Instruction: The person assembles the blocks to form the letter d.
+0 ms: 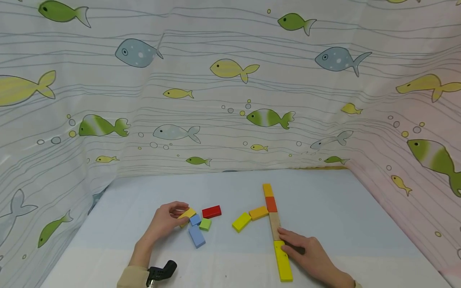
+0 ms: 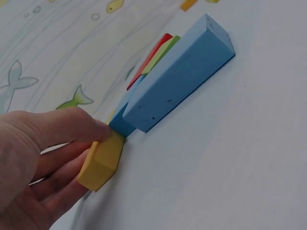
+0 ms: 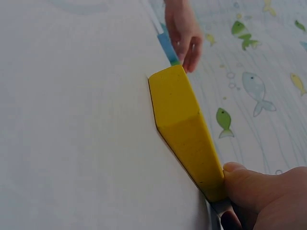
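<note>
My left hand (image 1: 167, 219) pinches a yellow block (image 2: 102, 160) between thumb and fingers, right at a small blue block (image 1: 195, 220). A green block (image 1: 205, 224), a longer blue block (image 1: 197, 237) and a red block (image 1: 211, 211) lie close around it. On the other side, my right hand (image 1: 310, 256) rests against a straight row of blocks. Its index fingertip touches the plain wooden block (image 1: 275, 226), while the thumb presses the side of the long yellow block (image 1: 283, 262) at the near end.
Farther along the row come an orange-red block (image 1: 271, 204) and a yellow-orange block (image 1: 267, 190). An orange block (image 1: 258, 213) and another yellow block (image 1: 241, 222) branch off to its left. A fish-patterned curtain (image 1: 223, 92) surrounds the white table (image 1: 230, 264) at the back and sides.
</note>
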